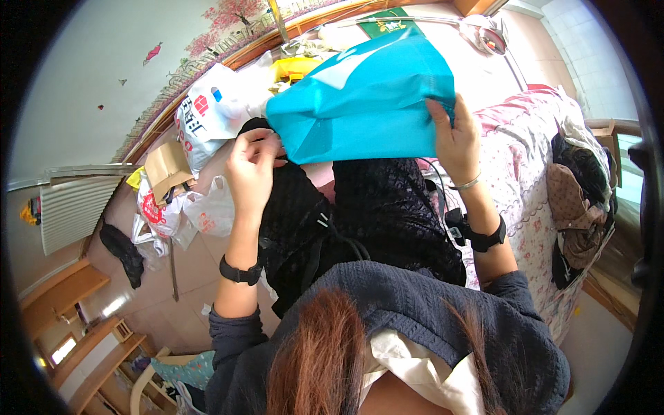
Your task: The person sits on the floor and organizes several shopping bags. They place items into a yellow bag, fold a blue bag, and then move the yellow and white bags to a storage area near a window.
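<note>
A turquoise bag, its folded bottom turned towards me, is held up above my lap. My right hand grips its right end, with the thumb on the near face and the fingers behind. At the lower left corner of the bag is my left hand, fingers curled and slightly blurred. Whether those fingers pinch the bag's edge or only sit beside it cannot be made out. Below the bag are my legs in black patterned trousers.
White plastic bags stand by the wall on the left, with a yellow bag beyond. A brown paper bag rests near more plastic bags. On my right is a bed with a floral cover; clothes are heaped at its far side.
</note>
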Action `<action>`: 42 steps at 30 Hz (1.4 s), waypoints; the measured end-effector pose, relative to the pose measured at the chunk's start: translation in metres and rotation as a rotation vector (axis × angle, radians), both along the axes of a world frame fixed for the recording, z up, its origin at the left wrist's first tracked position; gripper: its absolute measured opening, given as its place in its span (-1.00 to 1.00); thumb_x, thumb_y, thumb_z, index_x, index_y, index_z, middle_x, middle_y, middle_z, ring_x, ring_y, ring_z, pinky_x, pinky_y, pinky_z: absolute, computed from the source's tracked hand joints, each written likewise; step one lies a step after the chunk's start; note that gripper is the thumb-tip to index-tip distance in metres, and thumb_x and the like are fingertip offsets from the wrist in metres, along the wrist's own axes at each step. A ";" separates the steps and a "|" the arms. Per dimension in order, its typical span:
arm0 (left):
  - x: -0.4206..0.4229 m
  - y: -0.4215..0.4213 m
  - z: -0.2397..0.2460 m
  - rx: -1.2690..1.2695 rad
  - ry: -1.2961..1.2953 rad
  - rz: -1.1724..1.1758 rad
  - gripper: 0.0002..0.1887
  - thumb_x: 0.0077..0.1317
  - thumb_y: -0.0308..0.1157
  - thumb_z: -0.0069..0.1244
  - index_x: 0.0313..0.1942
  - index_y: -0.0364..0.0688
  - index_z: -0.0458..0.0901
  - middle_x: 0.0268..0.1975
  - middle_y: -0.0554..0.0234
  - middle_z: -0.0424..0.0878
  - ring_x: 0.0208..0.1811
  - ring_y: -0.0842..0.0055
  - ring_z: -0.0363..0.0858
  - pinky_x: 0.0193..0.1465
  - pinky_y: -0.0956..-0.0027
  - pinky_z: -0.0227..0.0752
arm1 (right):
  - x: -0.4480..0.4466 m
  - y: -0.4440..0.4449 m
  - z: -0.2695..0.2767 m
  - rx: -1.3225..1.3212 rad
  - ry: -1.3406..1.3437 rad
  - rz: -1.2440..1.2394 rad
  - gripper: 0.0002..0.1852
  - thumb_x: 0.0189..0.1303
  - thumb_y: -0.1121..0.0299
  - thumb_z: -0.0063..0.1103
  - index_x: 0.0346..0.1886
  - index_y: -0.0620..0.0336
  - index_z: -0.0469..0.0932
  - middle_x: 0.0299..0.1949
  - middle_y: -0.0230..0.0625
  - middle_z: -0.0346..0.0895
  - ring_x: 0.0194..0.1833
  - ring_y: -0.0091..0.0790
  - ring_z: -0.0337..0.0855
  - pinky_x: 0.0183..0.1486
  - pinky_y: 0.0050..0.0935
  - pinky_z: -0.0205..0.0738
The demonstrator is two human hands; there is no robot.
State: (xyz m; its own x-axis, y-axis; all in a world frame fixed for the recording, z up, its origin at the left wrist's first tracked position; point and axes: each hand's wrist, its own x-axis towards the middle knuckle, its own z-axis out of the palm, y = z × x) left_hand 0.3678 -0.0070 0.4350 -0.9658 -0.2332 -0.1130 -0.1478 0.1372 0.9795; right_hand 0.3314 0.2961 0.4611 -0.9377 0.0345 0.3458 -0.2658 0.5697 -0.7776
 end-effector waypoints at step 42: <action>0.050 -0.044 0.053 -0.237 0.703 -0.142 -0.79 0.32 -0.77 -0.17 -0.15 -0.31 0.50 -0.28 -0.02 0.72 -0.09 0.23 0.70 0.21 0.06 0.37 | -0.068 0.014 0.019 -0.381 0.019 0.213 -0.39 0.43 0.03 -0.13 0.42 0.17 0.16 0.40 -0.06 0.18 0.40 -0.10 0.23 0.37 -0.13 0.22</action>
State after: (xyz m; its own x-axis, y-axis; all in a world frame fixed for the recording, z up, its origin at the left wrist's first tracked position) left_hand 0.4179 -0.0510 0.4876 -0.8142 -0.0422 0.5790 0.5363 0.3271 0.7781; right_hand 0.2633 0.3104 0.4799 -0.9313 -0.0304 0.3630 -0.3626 0.1741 -0.9155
